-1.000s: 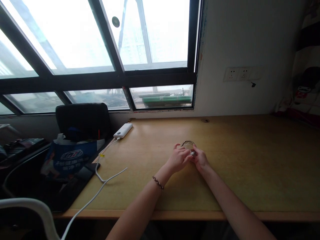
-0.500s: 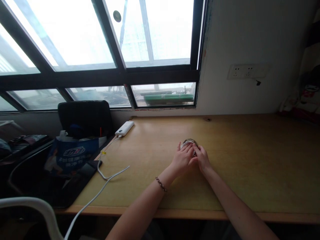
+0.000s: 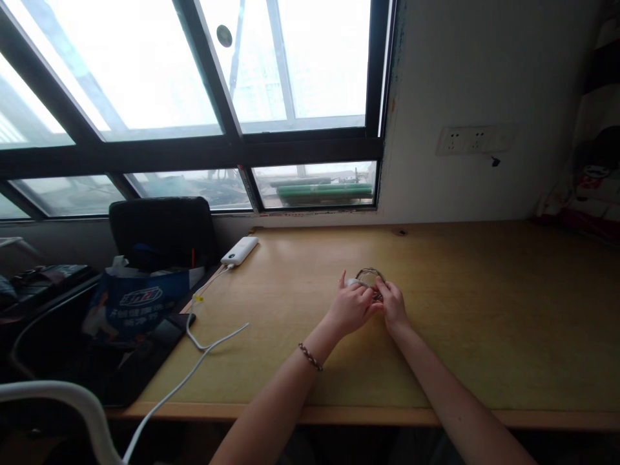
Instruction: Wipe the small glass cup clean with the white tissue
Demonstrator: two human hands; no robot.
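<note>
A thin, dark brown ring [image 3: 371,271], apparently twisted or braided, is held over the middle of the wooden table [image 3: 300,258]. My right hand [image 3: 393,306] has its fingers closed on the ring's right side. My left hand [image 3: 352,306] is closed around a small white piece [image 3: 352,282], perhaps cloth or tissue, at the ring's left side. The left little finger sticks up. Both hands nearly touch, and their fingers hide the ring's lower part. A braided bracelet [image 3: 310,356] circles my left wrist.
A white power bank [image 3: 239,250] lies at the table's left edge, its white cable [image 3: 208,349] looping forward over the tabletop. Beyond that edge are a black chair [image 3: 162,229] and a blue bag [image 3: 140,300]. Window and wall stand behind the table.
The left fingers, stretched over the ring before, have curled in and shifted slightly down and left with the white piece. More of the ring's upper arc now shows.
</note>
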